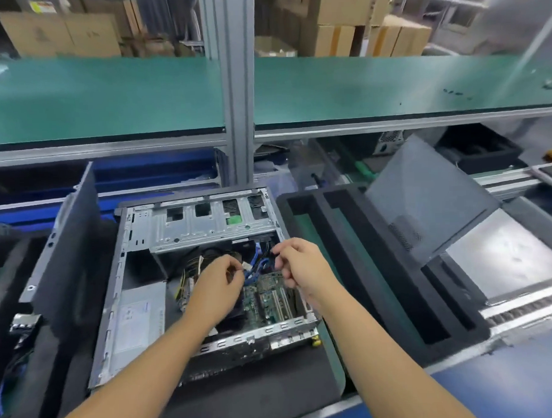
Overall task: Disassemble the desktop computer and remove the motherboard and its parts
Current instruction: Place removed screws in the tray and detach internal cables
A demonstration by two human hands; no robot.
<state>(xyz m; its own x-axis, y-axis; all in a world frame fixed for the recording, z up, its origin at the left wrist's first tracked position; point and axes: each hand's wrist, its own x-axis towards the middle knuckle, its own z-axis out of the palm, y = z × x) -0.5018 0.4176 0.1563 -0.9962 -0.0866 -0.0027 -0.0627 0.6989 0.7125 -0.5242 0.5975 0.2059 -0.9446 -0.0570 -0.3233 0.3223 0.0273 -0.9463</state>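
An open desktop computer case (141,326) lies on its side on the bench in front of me. Its green motherboard (268,298) shows at the lower right of the case, with a silver power supply (137,320) at the left and a metal drive cage (206,223) at the far end. Blue cables (254,266) and a bundle of coloured wires (189,271) run above the board. My left hand (218,282) pinches a cable over the board. My right hand (301,264) pinches a dark cable end just to the right of it.
The removed dark side panel (69,234) leans upright at the case's left. A black foam tray (380,267) with long slots lies to the right, with grey metal panels (430,197) beyond it. A green shelf (108,96) on an aluminium post (237,85) overhangs the far side.
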